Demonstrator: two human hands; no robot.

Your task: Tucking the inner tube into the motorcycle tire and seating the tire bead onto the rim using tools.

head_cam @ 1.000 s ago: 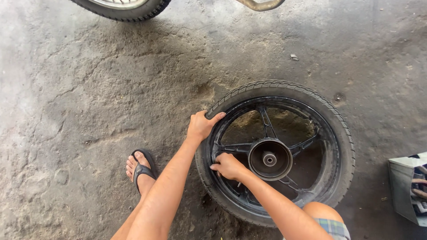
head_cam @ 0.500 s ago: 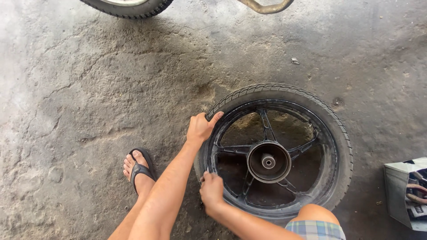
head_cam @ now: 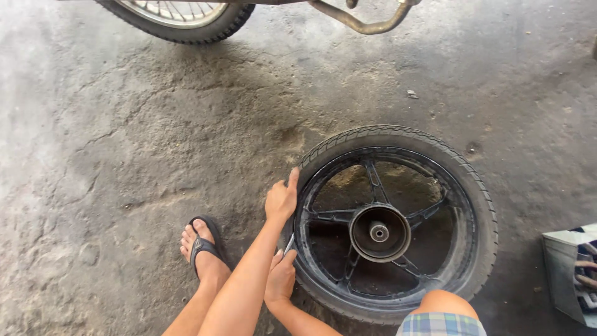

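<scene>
Two bare hands work the near-left edge of a motorcycle wheel (head_cam: 398,224) lying flat on stained concrete floor (head_cam: 124,124).

Left hand (head_cam: 281,199) presses flat on the tyre's sidewall, fingers together, gripping nothing. Right hand (head_cam: 281,277) sits lower at the rim, closed around a thin metal tool (head_cam: 289,242). One foot in a black sandal (head_cam: 202,246) stands just beside; another wheel (head_cam: 180,18) is well apart.
</scene>
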